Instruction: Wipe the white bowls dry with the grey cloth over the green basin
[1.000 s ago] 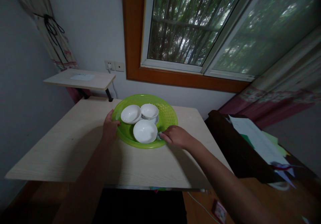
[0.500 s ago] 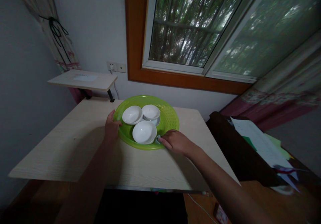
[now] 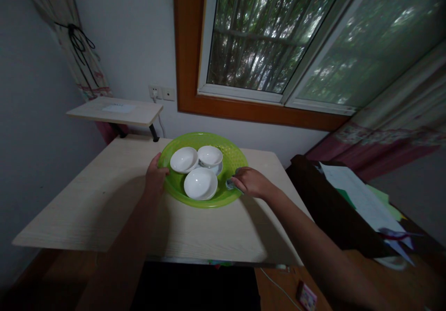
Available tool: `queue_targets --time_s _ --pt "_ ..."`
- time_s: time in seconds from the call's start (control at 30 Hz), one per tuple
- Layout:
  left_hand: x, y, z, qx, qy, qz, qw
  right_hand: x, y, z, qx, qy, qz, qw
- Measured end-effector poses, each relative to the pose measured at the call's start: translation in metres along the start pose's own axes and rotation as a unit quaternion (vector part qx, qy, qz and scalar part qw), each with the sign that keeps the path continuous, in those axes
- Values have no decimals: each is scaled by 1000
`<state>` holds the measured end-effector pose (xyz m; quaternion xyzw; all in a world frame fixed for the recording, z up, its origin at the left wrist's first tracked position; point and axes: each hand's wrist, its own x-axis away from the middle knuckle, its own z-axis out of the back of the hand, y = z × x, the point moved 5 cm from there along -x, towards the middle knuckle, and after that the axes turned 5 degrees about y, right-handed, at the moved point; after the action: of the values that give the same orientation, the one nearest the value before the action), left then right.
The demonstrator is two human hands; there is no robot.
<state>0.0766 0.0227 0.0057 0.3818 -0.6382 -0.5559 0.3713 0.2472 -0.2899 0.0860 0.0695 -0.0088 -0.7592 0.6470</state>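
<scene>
At far left, a small shelf stands on black legs at the back of the table, its raised top bearing a sheet of paper. Next comes the left hand, closed over the left rim of the green basket, thumb inside and fingers outside, probably to steady it. The basket sits on the table near its back edge, within easy reach of both hands. In it, three white bowls cluster toward the left: the left bowl, the front bowl and the back bowl, which overlaps a white dish, so the dish is mostly hidden. This grouping leaves the basket's right side bare. There the right hand pinches what looks like a grey cloth between thumb and fingers at the rim, apart from the bowls, apparently to press it on the plastic; contact is hard to tell. Farther right, papers lie on dark furniture.
</scene>
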Motion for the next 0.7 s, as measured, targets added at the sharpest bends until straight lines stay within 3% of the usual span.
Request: queue_targets --time_s 0.13,0.43,0.53,0.7 --pt "2 1 -1 6 6 9 1000 3 -11 -3 -5 -2 -12 1000" --pt "1 4 -4 41 -16 6 999 11 -78 4 -89 34 3 995" --pt "-2 2 -4 33 -31 4 999 15 -80 6 -112 33 26 993" --pt "-8 1 -3 28 -32 12 999 20 -64 4 -123 20 69 990"
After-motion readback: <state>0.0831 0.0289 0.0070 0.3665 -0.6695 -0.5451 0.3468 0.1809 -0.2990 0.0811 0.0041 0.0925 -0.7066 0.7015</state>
